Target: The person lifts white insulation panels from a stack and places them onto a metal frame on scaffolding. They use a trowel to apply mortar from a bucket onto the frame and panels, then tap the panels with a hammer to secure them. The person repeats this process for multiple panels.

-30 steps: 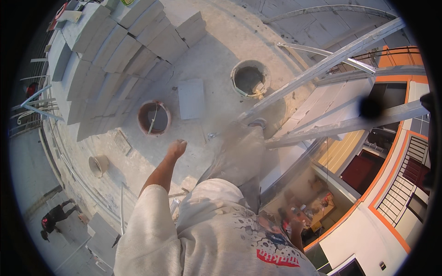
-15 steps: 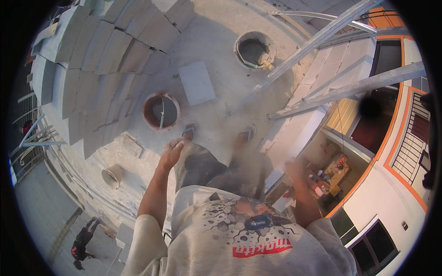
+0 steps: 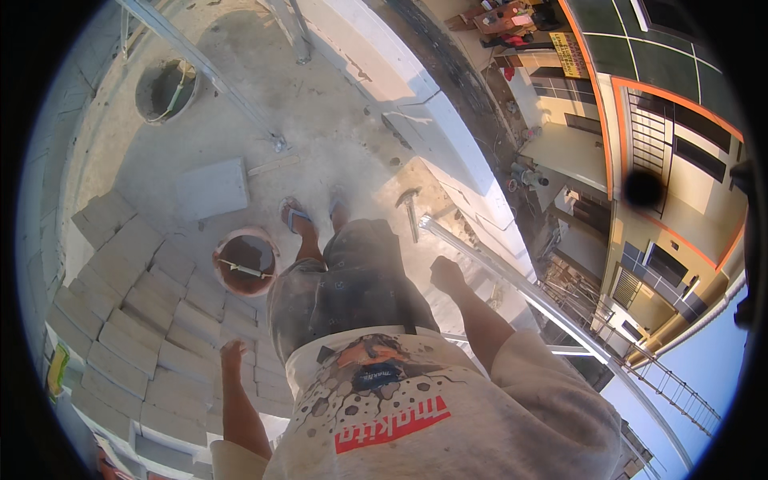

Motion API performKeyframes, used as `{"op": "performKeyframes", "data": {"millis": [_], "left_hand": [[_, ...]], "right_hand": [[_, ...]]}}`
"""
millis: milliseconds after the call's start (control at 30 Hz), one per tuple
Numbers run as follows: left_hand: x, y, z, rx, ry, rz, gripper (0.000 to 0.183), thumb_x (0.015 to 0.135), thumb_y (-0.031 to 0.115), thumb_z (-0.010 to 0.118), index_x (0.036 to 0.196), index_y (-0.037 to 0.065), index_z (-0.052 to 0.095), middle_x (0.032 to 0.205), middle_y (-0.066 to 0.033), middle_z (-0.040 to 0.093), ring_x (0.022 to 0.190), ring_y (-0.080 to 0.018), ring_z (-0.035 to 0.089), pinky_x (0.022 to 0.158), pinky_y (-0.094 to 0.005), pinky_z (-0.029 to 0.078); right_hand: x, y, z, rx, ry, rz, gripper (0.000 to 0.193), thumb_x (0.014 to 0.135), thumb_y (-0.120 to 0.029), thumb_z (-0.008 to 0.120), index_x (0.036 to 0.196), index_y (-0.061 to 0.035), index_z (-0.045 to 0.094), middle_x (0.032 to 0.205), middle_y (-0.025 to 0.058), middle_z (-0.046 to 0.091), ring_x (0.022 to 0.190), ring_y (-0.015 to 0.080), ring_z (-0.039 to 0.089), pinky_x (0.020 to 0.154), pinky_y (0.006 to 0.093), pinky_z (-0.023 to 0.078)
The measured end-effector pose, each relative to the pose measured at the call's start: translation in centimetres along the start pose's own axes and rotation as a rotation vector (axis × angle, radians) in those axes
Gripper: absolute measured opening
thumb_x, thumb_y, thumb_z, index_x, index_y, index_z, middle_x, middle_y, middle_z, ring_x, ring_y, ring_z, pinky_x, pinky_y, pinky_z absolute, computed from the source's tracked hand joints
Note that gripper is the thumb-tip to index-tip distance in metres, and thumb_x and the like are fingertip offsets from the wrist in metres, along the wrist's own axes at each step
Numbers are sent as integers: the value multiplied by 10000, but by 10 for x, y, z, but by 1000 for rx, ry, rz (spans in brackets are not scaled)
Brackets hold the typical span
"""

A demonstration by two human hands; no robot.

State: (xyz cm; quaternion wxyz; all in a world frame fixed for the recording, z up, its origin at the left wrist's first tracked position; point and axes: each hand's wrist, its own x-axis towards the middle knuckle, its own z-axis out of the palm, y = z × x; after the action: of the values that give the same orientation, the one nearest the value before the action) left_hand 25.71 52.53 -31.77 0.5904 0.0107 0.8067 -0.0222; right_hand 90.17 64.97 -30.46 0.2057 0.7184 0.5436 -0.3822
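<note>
Hanging over the stacked pale blocks (image 3: 132, 344) in the lower left of the frame, the left hand (image 3: 234, 350) looks small, and I cannot tell whether its fingers are open or folded. Right of centre, the right hand (image 3: 446, 274) is curled into a loose fist (back of the hand up), near a long metal bar (image 3: 512, 283) that slants toward the lower right. A hammer (image 3: 411, 216) lies just above that fist, around the middle of the frame. Left of centre, a reddish bucket (image 3: 225, 280) stands beside the blocks, with a flat block (image 3: 214, 190) above it. Another bucket (image 3: 143, 98) sits in the upper left, and sandals (image 3: 298, 214) show near the centre.
</note>
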Motion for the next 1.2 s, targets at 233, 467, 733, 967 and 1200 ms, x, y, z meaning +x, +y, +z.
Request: {"op": "performKeyframes", "data": {"millis": [233, 467, 733, 967, 1200], "left_hand": [[-21, 241, 58, 170, 33, 411, 505, 900, 306, 551, 1216, -87, 562, 1121, -178, 654, 1048, -260, 633, 883, -332, 460], [-45, 290, 236, 150, -123, 787, 481, 950, 319, 546, 1239, -65, 565, 1158, -161, 636, 1069, -239, 609, 951, -341, 453], [63, 93, 262, 876, 286, 300, 435, 900, 284, 559, 1232, 7, 598, 1203, -230, 618, 1150, -312, 590, 974, -372, 449], [74, 82, 241, 539, 135, 237, 427, 916, 287, 537, 1158, -55, 620, 1110, -175, 656, 1049, -263, 608, 910, -369, 463], [21, 121, 249, 593, -201, 571, 407, 938, 298, 567, 1198, -11, 622, 1080, -75, 673, 1014, -181, 613, 881, -306, 466]], "right_hand": [[-52, 88, 121, 154, -164, 264, 280, 819, -235, 539, 883, 15, 649, 942, 267, 665, 931, 417, 637, 835, 471, 506], [141, 149, 240, 505, 49, 473, 317, 824, -228, 579, 1067, -30, 622, 1003, 239, 673, 1003, 415, 628, 909, 465, 487], [378, 204, 339, 230, 229, 611, 399, 783, -90, 582, 1160, -1, 486, 1146, 229, 517, 1075, 413, 552, 855, 505, 510], [342, 200, 275, 401, 94, 450, 358, 767, -178, 574, 1079, -13, 517, 993, 246, 632, 959, 423, 633, 828, 502, 505], [194, 139, 159, 466, 98, 452, 301, 793, -202, 571, 1025, -19, 514, 885, 267, 662, 873, 445, 649, 801, 521, 504]]}}
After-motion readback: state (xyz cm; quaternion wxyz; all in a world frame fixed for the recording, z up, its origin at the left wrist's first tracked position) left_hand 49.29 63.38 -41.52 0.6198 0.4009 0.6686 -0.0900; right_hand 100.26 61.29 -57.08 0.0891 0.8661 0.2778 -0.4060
